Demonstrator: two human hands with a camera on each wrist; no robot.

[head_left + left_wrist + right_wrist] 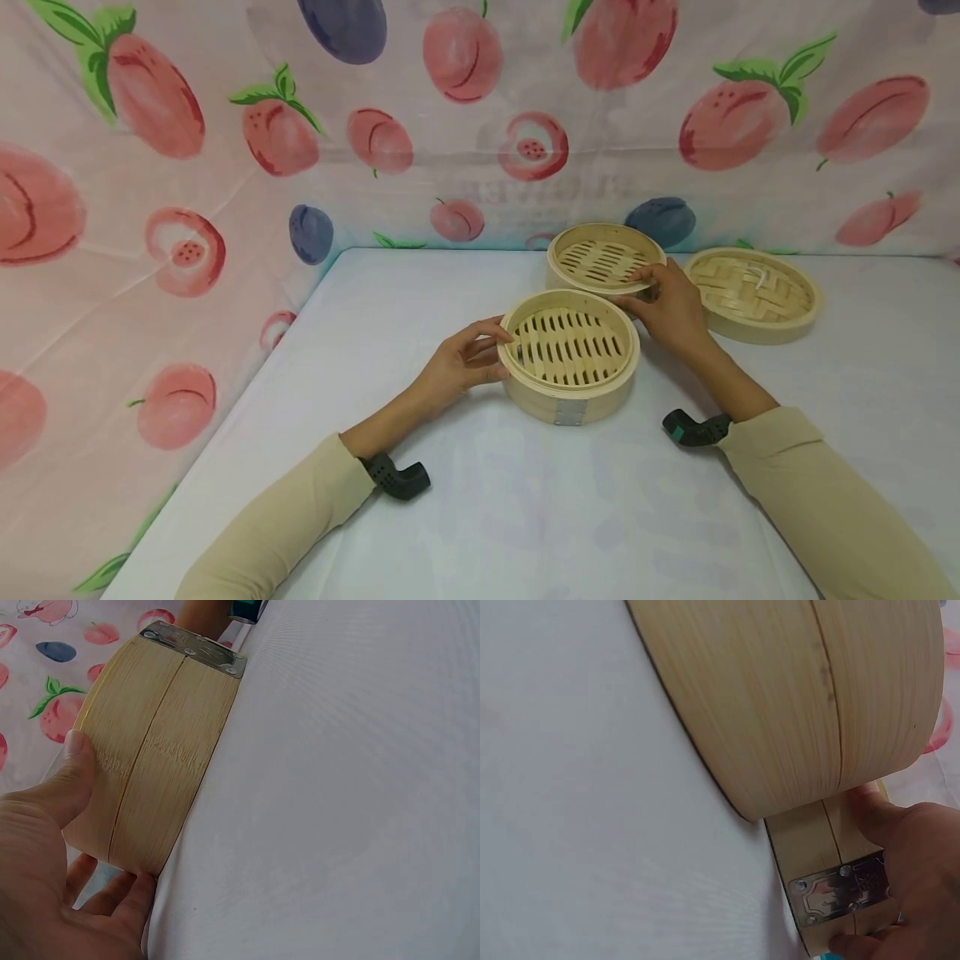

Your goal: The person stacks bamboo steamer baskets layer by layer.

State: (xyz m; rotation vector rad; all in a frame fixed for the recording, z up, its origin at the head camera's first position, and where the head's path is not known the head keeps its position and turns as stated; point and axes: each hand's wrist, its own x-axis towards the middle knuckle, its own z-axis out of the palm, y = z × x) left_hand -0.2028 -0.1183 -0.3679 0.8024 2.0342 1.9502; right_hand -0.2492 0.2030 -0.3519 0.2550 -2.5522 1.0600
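A round bamboo steamer basket (570, 404) with a slatted base stands upright on the white table, its metal clip towards me. My left hand (465, 362) holds its left side, with the thumb at the top rim and fingers low against the wall in the left wrist view. Just behind stands a second bamboo steamer basket (600, 232), partly hidden by the front one. My right hand (671, 308) grips its right side. In the right wrist view that hand (922, 877) lies beside the rear basket's metal clip (840, 889), while the front basket's wall (780, 697) fills the top.
A woven bamboo steamer lid (753, 292) lies on the table to the right of the rear basket. Behind the white table (510, 517) hangs a fruit-printed cloth (450, 133), which also runs along the left side. A dark device is strapped at each wrist.
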